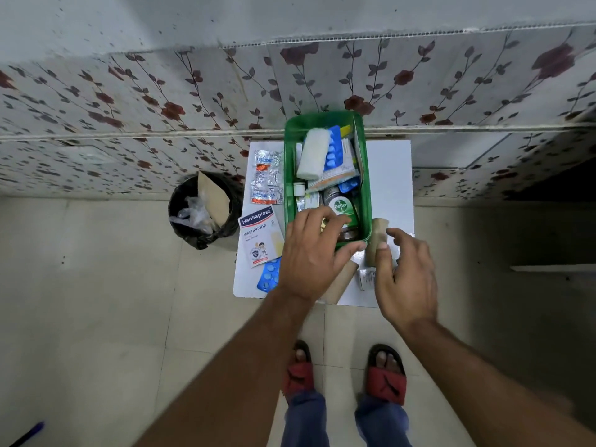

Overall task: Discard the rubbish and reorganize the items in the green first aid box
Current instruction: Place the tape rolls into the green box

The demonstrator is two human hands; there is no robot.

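Note:
The green first aid box stands on a small white table. Inside lie a white bandage roll, blue blister packs, a Dettol bottle and a small white bottle. My left hand grips the box's near wall, fingers inside and thumb along the outer rim. My right hand is open over a brown cardboard roll that lies beside the box's right corner; its thumb touches the roll. A second cardboard roll lies partly under my left wrist.
Left of the box on the table lie silver blister strips, a Hansaplast packet and a blue blister pack. A small white packet sits near my right hand. A black bin holding cardboard and plastic stands on the floor to the left.

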